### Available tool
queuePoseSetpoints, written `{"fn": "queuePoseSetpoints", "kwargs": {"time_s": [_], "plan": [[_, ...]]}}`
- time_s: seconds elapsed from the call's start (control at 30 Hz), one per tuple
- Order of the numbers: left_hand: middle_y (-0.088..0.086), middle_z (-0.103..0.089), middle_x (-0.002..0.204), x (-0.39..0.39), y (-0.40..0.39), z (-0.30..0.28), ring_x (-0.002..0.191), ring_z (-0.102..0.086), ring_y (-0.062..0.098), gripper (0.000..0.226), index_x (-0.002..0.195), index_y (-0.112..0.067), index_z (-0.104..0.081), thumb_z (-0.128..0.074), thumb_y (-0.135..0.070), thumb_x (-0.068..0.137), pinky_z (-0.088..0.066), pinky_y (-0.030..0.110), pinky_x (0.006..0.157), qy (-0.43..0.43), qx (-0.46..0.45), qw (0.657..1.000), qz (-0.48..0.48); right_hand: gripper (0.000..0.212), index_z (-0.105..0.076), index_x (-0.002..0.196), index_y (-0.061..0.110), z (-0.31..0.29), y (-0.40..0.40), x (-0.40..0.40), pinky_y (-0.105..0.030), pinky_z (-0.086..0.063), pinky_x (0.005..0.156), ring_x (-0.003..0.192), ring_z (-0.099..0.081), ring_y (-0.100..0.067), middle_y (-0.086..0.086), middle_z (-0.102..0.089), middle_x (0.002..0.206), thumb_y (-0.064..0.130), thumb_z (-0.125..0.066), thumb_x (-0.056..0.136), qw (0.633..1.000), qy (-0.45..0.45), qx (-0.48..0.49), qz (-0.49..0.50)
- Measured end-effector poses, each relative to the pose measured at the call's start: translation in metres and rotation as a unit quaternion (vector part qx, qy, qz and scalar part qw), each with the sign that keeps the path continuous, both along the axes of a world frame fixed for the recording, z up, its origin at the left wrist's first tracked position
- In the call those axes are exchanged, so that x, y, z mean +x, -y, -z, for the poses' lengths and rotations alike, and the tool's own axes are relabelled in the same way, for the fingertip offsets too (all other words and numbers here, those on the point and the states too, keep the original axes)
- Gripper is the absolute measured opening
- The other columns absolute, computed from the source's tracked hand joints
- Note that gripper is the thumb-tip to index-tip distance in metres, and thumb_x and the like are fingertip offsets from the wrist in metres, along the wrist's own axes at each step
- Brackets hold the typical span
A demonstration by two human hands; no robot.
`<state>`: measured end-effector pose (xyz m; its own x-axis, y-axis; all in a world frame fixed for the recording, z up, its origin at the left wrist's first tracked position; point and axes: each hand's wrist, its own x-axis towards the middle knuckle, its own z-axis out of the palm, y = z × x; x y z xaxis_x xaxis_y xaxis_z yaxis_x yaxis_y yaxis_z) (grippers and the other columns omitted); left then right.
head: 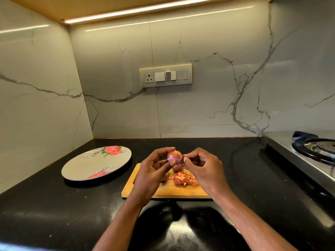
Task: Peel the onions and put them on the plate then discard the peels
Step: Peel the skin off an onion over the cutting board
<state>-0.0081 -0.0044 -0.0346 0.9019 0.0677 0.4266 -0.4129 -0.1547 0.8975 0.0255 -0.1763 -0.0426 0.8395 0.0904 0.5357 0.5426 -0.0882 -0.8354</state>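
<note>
On the black countertop (54, 205) lay a wooden cutting board (163, 192) holding onion peels (183, 179). Above it, the left hand (154, 171) gripped a red onion (174, 156) (partly peeled) while the right hand (203, 165) pinched its skin. The floral plate (87, 169) sat left of the board.

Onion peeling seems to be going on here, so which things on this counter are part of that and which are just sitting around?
Part of the job:
- onion, held by the left hand, with the right hand pinching at its side
- peels heaped on the cutting board
- flowered plate, nothing on it yet

Just there:
- gas stove
- dark cloth behind it
- switch panel on the wall
</note>
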Motion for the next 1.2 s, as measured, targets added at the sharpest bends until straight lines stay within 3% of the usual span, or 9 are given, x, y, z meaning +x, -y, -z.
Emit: {"fn": "queuePoseSetpoints", "kwargs": {"time_s": [0.17,0.33,0.47,0.53,0.63,0.8,1.2], "plan": [[-0.008,-0.069,0.118,-0.0002,-0.0002,0.0001,0.107,-0.067,0.004,0.044,0.122,-0.026,-0.061,-0.076,-0.026,0.080,-0.058,0.027,0.081,-0.010,-0.029,1.000,-0.005,0.015,-0.074,0.098,0.021,-0.0014,-0.0001,0.0043,-0.035,-0.062,0.081,0.087,-0.074,-0.013,0.002,-0.076,0.090,0.007,-0.070,0.092,0.999,-0.009,0.038,-0.016],[0.000,-0.068,0.118,0.0016,-0.0013,0.0014,0.104,-0.069,0.009,0.046,0.120,-0.023,-0.058,-0.077,-0.028,0.078,-0.058,0.035,0.086,-0.012,-0.045,0.999,-0.013,0.017,-0.074,0.101,0.027,-0.0028,0.0032,0.0060,-0.030,-0.061,0.078,0.082,-0.071,-0.010,0.005,-0.074,0.086,0.016,-0.061,0.099,1.000,0.005,0.020,0.009],[-0.001,-0.067,0.117,0.0003,0.0006,0.0004,0.102,-0.069,0.006,0.048,0.119,-0.023,-0.057,-0.077,-0.030,0.076,-0.059,0.028,0.079,-0.013,-0.039,0.999,-0.010,0.020,-0.073,0.111,0.031,-0.0012,0.0016,0.0055,-0.017,-0.056,0.086,0.098,-0.067,0.002,0.016,-0.073,0.101,0.018,-0.067,0.096,0.996,0.047,-0.072,0.032],[-0.003,-0.067,0.116,-0.0015,0.0025,-0.0014,0.099,-0.069,0.001,0.049,0.119,-0.022,-0.057,-0.076,-0.031,0.075,-0.057,0.021,0.075,-0.009,-0.026,1.000,-0.012,0.020,-0.073,0.114,0.031,-0.0020,0.0018,0.0043,-0.016,-0.056,0.085,0.100,-0.067,0.002,0.017,-0.073,0.105,0.027,-0.070,0.094,0.995,0.057,-0.077,0.033],[-0.005,-0.067,0.116,-0.0022,0.0041,-0.0021,0.099,-0.069,0.000,0.046,0.117,-0.021,-0.058,-0.077,-0.027,0.076,-0.056,0.017,0.073,-0.001,-0.009,1.000,-0.020,0.021,-0.076,0.111,0.028,-0.0032,0.0017,0.0011,-0.014,-0.056,0.081,0.096,-0.068,0.004,0.018,-0.074,0.100,0.032,-0.073,0.091,0.993,0.077,-0.083,0.037],[-0.006,-0.069,0.114,-0.0010,0.0031,0.0005,0.103,-0.072,0.010,0.037,0.112,-0.021,-0.062,-0.078,-0.016,0.080,-0.058,0.023,0.074,0.005,-0.006,1.000,-0.025,0.016,-0.079,0.103,0.022,-0.0024,-0.0002,-0.0019,-0.006,-0.051,0.074,0.089,-0.067,0.009,0.018,-0.075,0.089,0.026,-0.076,0.088,0.988,0.104,-0.090,0.065],[-0.010,-0.071,0.109,-0.0025,0.0028,-0.0018,0.103,-0.070,0.007,0.043,0.115,-0.019,-0.062,-0.078,-0.027,0.075,-0.057,0.021,0.076,0.005,-0.017,1.000,-0.018,0.010,-0.079,0.100,0.022,-0.0008,0.0029,0.0032,-0.017,-0.057,0.074,0.086,-0.071,-0.001,0.013,-0.076,0.087,0.021,-0.073,0.092,0.995,0.067,-0.061,0.050]]}}
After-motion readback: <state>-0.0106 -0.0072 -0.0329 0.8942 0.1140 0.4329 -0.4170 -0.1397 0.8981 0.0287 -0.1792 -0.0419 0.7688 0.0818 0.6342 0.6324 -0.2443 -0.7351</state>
